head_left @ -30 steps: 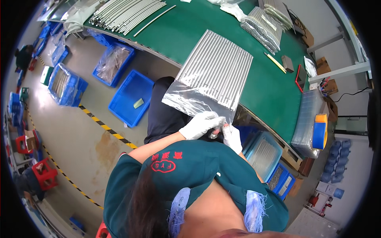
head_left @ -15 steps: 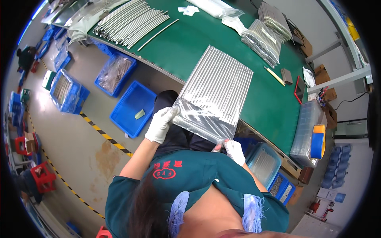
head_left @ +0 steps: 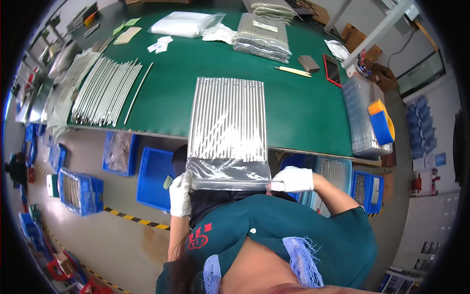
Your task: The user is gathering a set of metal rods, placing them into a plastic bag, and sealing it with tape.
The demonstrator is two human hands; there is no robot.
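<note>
Clear bag [head_left: 215,171] with metal rods [head_left: 227,110] already inside, side by side; its near end overhangs the front edge of the green table [head_left: 308,117]; left hand [head_left: 180,197] pinching near left corner, right hand [head_left: 293,180] near right corner; mouth sealed or not, cannot tell; filled bags [head_left: 262,39] stacked behind; loose rods [head_left: 105,93] at left, still unbagged.
</note>
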